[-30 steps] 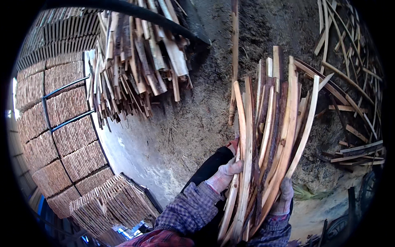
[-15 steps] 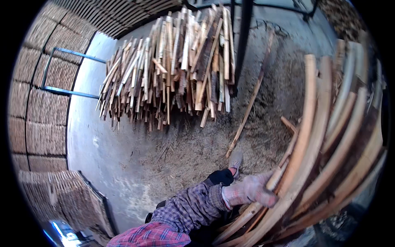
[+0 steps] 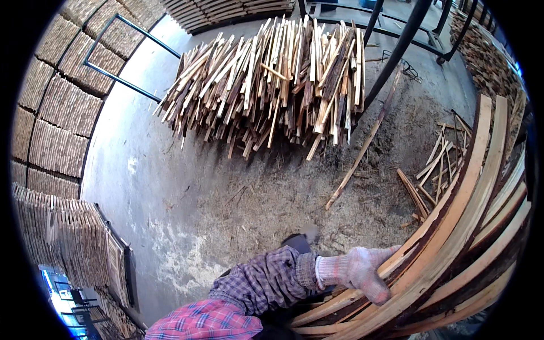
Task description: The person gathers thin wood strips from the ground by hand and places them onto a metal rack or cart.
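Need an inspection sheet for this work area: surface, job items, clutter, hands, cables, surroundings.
Surface: grey floor, strewn with brown debris toward the middle.
Job's things: bundle of wood strips at the right, slanting; large strip pile ahead, its ends uneven.
Clutter: long stick lying on the floor between pile and bundle; loose strips on the floor, left of the bundle's upper part.
Hands: left hand gloved, touching the bundle, firmness of grip unclear; right hand out of view.
Cables: none made out; thin dark loops near the stick's far end, too small to identify.
Surroundings: wood stacks at left; dark metal frame beyond the stick.
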Action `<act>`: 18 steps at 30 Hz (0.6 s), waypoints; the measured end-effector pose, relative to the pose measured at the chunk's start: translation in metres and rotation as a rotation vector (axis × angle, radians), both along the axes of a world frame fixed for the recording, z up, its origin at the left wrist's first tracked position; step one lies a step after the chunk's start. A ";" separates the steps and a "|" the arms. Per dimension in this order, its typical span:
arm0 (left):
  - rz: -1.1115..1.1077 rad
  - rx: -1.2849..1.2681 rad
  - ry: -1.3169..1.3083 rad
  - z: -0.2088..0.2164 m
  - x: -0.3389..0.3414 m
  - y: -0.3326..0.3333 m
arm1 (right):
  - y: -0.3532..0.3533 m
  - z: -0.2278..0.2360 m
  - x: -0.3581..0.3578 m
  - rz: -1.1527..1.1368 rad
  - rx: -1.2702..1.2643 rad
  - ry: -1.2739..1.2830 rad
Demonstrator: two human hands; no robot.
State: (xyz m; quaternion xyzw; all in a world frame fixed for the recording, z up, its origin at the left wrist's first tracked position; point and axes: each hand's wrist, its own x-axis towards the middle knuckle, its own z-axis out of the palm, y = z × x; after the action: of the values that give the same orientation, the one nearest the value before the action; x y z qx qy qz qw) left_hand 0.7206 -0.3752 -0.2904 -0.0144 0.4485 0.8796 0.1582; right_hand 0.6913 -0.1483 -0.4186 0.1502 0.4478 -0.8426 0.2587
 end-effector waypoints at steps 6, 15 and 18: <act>0.071 0.163 0.004 -0.016 0.057 -0.036 | -0.033 -0.003 0.053 0.060 0.025 -0.009; 0.336 0.160 0.126 -0.002 0.256 -0.234 | -0.206 0.004 0.172 0.262 0.030 0.085; 0.532 0.170 0.050 0.005 0.338 -0.307 | -0.281 0.015 0.208 0.359 0.008 0.079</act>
State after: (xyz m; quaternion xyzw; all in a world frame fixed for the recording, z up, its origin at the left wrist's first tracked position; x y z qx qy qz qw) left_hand 1.0583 -0.6822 -0.2854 -0.0967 0.3573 0.9247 -0.0888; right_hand 0.8996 -0.4291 -0.4041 0.0360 0.4804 -0.7865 0.3865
